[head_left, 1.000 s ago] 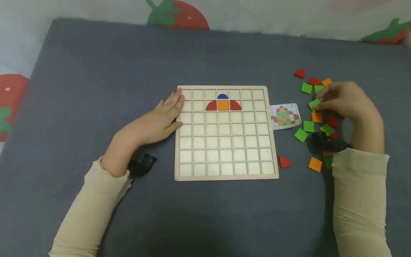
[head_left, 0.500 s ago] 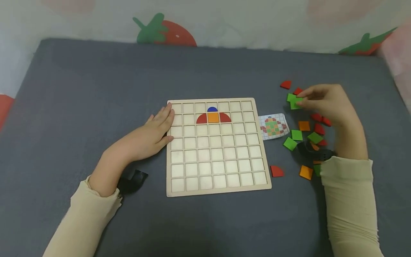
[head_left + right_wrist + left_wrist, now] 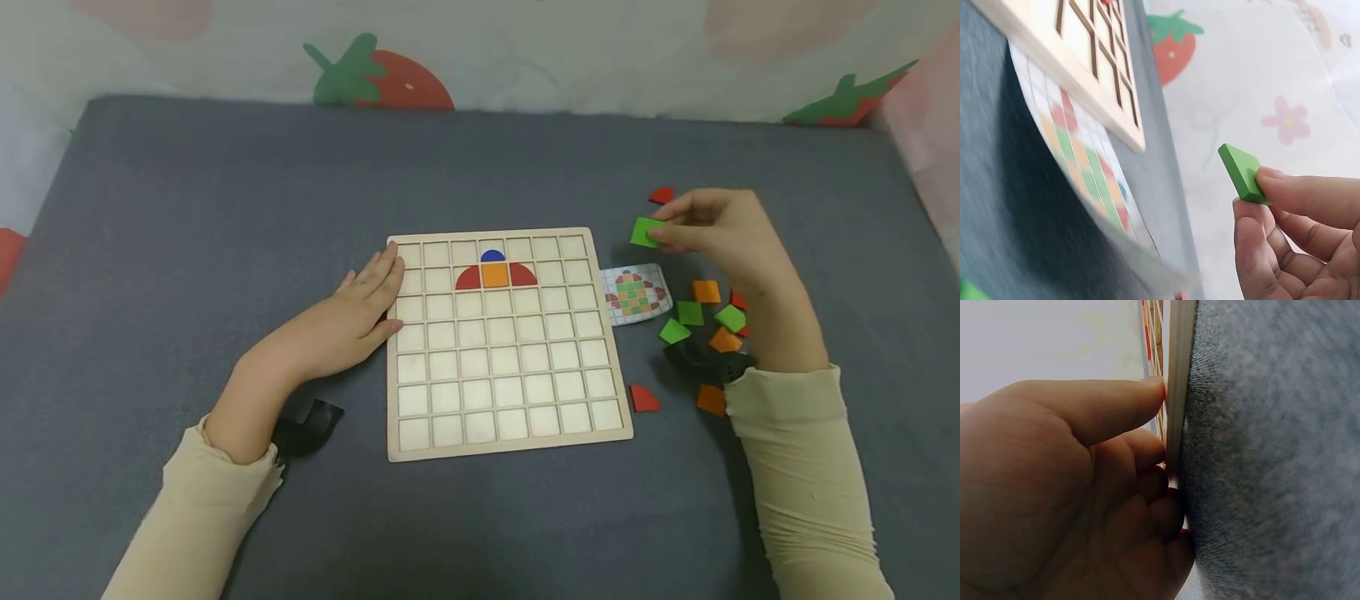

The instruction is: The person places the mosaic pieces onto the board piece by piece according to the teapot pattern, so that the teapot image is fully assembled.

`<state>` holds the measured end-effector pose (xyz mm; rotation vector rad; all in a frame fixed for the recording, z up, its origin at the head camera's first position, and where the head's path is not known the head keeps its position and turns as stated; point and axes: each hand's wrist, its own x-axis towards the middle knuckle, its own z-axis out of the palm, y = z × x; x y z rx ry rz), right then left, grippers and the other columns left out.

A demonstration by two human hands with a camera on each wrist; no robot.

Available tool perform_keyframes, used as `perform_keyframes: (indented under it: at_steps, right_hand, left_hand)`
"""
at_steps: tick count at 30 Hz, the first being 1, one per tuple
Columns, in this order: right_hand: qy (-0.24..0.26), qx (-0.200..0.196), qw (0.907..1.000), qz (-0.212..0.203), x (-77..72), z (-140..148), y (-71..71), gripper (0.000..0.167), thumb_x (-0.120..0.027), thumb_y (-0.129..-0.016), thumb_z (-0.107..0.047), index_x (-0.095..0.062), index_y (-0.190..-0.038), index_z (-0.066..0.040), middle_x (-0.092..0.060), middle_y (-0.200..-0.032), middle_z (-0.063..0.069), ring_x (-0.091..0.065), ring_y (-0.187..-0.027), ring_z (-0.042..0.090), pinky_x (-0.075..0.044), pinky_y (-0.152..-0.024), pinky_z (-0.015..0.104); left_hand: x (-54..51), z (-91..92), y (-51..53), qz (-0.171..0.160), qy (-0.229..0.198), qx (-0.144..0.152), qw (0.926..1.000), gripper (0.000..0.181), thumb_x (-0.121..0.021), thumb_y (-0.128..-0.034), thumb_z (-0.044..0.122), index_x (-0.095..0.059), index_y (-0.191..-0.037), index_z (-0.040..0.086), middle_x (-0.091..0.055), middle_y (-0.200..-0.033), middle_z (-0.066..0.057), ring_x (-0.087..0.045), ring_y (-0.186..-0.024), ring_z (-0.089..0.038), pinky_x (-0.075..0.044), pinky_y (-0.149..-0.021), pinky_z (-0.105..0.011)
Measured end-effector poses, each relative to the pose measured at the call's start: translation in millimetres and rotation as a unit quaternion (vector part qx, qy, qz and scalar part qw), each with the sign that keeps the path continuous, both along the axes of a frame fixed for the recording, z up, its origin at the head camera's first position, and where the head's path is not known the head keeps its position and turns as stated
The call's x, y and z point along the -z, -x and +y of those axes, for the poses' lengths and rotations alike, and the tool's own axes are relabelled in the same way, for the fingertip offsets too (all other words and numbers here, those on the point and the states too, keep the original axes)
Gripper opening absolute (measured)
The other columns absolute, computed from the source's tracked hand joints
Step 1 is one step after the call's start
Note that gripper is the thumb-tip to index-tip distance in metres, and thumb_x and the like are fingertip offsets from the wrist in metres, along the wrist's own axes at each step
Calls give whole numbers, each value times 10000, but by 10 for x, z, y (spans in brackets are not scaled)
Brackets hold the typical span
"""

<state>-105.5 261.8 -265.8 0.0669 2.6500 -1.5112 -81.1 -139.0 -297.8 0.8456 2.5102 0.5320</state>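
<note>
A wooden grid board [image 3: 504,363] lies on the grey cloth. In its upper rows sit a blue half-round piece [image 3: 492,256], an orange square tile [image 3: 495,274] and two red quarter-round pieces [image 3: 468,278], one on each side of the orange. My left hand [image 3: 322,333] rests against the board's left edge with fingers straight, thumb and fingertips touching the frame. Right of the board, above the cloth, my right hand [image 3: 723,229] pinches a green square tile [image 3: 1241,172] between thumb and fingers. The right wrist view shows the tile tilted at the fingertips.
A printed pattern card [image 3: 637,293] pokes out from the board's right edge. Loose green, orange and red pieces lie around the right forearm, including a green tile [image 3: 690,313] and a lone red quarter-round [image 3: 644,398]. A strawberry-print cloth [image 3: 570,58] hangs behind.
My right hand has picked up the green tile from the pile and carried it left, towards the board. The left hand stays at the board's edge. The head view has shifted slightly.
</note>
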Motion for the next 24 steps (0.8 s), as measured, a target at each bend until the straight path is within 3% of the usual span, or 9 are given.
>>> perform_keyframes:
  at_steps: [8, 16, 24]
  right_hand:
    - [205, -283, 9993, -129, -4, -209, -7, 174, -708, -855, -135, -690, -987, -23, -663, -768, -27, -646, -736, 145, -511, -690, 264]
    - [328, -644, 9972, 166, -17, -370, -6, 147, -697, -854, -73, -683, -959, 29, -649, -767, 4, -624, -729, 162, -505, -687, 272]
    - [242, -740, 9969, -63, 7, -512, -24, 166, -704, -852, -91, -676, -974, 18, -653, -787, 25, -639, -728, 175, -518, -653, 292]
  left_hand:
    - [29, -3, 34, 70, -22, 18, 10000, 652, -384, -1030, 248, -11, -1489, -26, 129, -1554, -159, 79, -1425, -281, -52, -1125, -491]
    - [14, -12, 51, 32, -4, -53, 10000, 653, -378, -1031, 255, -4, -1490, -19, 143, -1552, -147, 93, -1425, -264, -41, -1127, -484]
    - [22, -5, 50, -4, -25, -13, 10000, 655, -381, -1030, 248, 1, -1490, -17, 155, -1550, -146, 99, -1423, -275, -40, -1126, -486]
